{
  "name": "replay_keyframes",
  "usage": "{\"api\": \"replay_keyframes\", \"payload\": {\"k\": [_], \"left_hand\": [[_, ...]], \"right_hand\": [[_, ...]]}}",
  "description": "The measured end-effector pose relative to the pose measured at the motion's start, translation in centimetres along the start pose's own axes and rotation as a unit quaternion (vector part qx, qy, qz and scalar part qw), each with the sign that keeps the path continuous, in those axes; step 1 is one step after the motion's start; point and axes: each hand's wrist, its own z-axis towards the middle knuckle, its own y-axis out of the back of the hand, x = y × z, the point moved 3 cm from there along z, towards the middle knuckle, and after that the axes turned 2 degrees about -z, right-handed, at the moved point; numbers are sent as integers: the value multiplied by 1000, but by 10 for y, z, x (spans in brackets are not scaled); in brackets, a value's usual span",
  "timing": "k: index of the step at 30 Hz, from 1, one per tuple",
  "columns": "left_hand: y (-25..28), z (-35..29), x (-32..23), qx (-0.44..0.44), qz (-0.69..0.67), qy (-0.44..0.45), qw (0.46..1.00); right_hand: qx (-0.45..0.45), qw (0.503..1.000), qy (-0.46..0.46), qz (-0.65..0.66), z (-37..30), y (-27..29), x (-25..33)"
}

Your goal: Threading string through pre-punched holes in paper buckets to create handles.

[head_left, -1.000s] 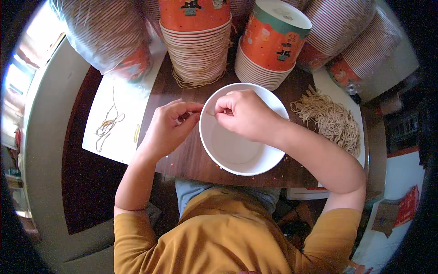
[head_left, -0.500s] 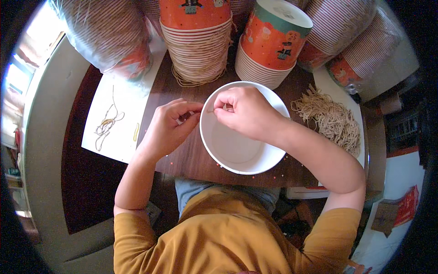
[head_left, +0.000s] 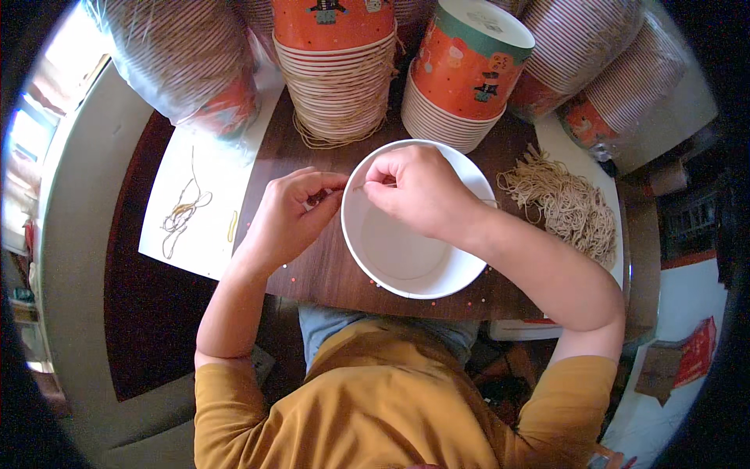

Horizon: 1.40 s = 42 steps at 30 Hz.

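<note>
A white paper bucket [head_left: 406, 254] stands on the table with its open mouth toward me. At its left rim my left hand [head_left: 301, 207] pinches from outside, thumb and fingers close together. My right hand [head_left: 418, 187] reaches over the mouth and closes its fingertips on a thin beige string [head_left: 359, 186] just inside the same rim. The string seems to pass through the wall between both hands; what the left fingertips hold is mostly hidden. Another bit of string shows at the right rim, by my right wrist.
Behind stand nested orange buckets with strings [head_left: 336, 94] and a second orange stack [head_left: 461, 86]. Plastic-wrapped stacks [head_left: 180, 62] fill the back corners. A heap of beige strings [head_left: 566, 203] lies at right. Loose brown strings [head_left: 183, 211] lie on white board at left. Tiny dots speckle the tabletop.
Both hands stay at the left rim, with only slight finger movement. The string end between them has shifted a little, and the string at the right rim now shows more clearly.
</note>
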Motion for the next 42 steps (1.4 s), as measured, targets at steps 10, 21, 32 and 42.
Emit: {"api": "replay_keyframes", "payload": {"k": [10, 21, 32, 42], "left_hand": [[0, 1, -3, 12, 8, -13, 1000], [1, 2, -1, 2, 22, -38, 999], [-2, 2, -6, -5, 53, -60, 997], [-11, -24, 9, -80, 1, -1, 997]], "right_hand": [[22, 999, -13, -20, 3, -5, 0], [13, 999, -40, -16, 2, -3, 4], [62, 997, -52, 11, 1, -9, 3], [193, 971, -111, 83, -13, 7, -3]]}}
